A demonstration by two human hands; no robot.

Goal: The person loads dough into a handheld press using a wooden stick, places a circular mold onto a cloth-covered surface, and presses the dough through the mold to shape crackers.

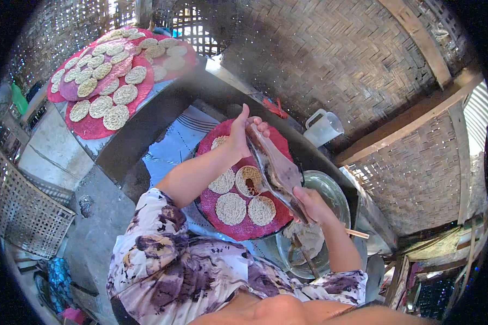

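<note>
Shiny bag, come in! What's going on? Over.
Left hand: gripping upper end. Right hand: gripping lower end. Shiny bag: slanted over red mat, hiding part of it.

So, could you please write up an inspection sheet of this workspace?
Surface: blue-and-white cloth, partly under the round red tray.
Job's things: pale, stringy discs on the tray, one with a dark brown patch; beside it, a clear basin holding pale material and a stick-like utensil.
Clutter: translucent pitcher and a red strip behind the tray.
Hands: left and right hold a long plastic-looking piece, contents unclear.
Cables: nothing seen.
Surroundings: woven walls; more discs on red sheets, far left.
</note>
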